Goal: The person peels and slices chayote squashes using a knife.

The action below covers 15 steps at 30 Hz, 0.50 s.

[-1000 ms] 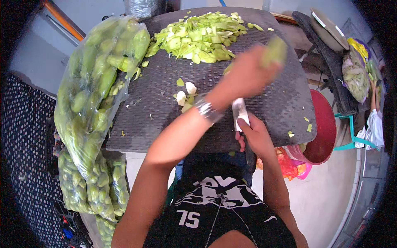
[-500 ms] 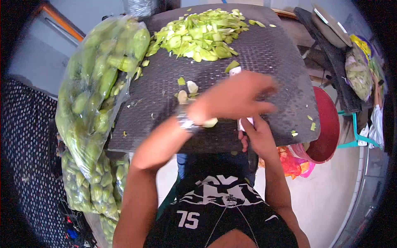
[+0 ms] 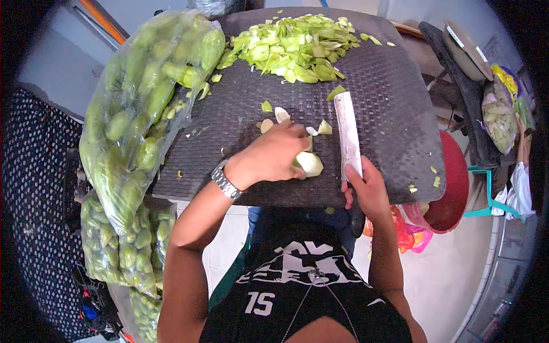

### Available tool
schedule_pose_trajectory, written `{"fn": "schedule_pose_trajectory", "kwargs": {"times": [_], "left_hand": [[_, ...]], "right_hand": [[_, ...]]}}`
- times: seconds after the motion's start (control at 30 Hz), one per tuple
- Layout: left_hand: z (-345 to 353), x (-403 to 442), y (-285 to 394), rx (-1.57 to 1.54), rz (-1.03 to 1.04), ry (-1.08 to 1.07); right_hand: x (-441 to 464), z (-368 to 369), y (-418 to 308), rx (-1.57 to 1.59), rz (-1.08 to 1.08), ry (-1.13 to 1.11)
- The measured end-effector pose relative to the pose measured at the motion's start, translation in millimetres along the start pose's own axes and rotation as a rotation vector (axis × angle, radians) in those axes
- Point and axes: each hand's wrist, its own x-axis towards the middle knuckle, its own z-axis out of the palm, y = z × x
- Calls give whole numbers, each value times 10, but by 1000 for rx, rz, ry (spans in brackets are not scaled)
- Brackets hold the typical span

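On the near part of the woven-top table (image 3: 400, 160), my left hand (image 3: 271, 153) wears a metal watch and has its fingers closed on a cut piece of pale green vegetable (image 3: 310, 164), perhaps chayote. Its white cut face shows beyond my fingertips. My right hand (image 3: 366, 186) grips a knife (image 3: 347, 128) by its dark handle, the wide pale blade pointing away from me. Small offcuts (image 3: 325, 127) lie between the blade and my left hand. At the far side is a heap of green slices (image 3: 297, 48).
A clear plastic bag of whole green vegetables (image 3: 137, 108) rests along the table's left side. More filled bags (image 3: 114, 243) are below it. A red bucket (image 3: 452, 188) stands by the right edge, near a teal stool (image 3: 489, 191).
My left hand has moved left and down from over the knife to the cut vegetable piece. The knife blade is now uncovered, still in my right hand.
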Motion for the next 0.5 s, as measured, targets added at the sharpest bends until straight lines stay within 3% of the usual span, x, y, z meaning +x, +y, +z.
{"fn": "schedule_pose_trajectory", "kwargs": {"times": [0.17,0.23,0.37,0.47,0.5], "left_hand": [[106,91,94,-156,30,-69],[125,92,131,-150,22,-117],[225,-8,86,-249,-28,26],[194,-72,57,-497,-177,165],[245,-99,51,-599,-215,257]], "right_hand": [[-76,124,-107,-42,-99,65],[-98,172,-181,-218,-295,137],[-102,184,-472,-457,-523,233],[93,82,-415,-466,-324,237],[69,119,-492,-484,-387,241]]}}
